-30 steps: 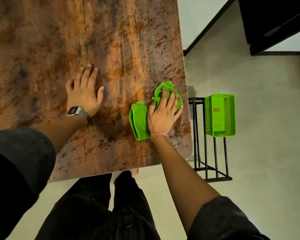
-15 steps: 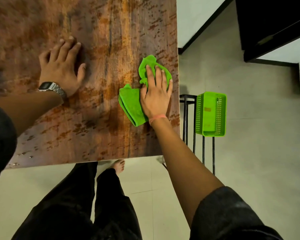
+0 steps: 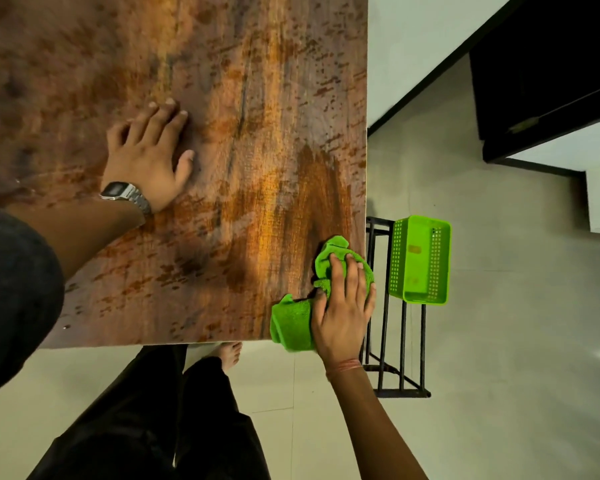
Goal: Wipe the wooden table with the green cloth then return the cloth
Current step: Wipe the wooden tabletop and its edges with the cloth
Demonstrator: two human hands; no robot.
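Note:
The wooden table fills the upper left, brown with orange streaks. A crumpled green cloth lies at its near right corner, hanging slightly over both edges. My right hand presses flat on the cloth, fingers spread over its top. Further left, my left hand, with a metal watch on the wrist, rests palm down on the bare tabletop and holds nothing.
A green plastic basket sits on a black metal stand just right of the table's corner. Pale tiled floor lies beyond. My dark trousers and a bare foot are under the near edge. Dark furniture stands at the upper right.
My right hand has slid the cloth toward me and to the right, from the mid right edge down to the table's near right corner. My left hand stays flat on the table.

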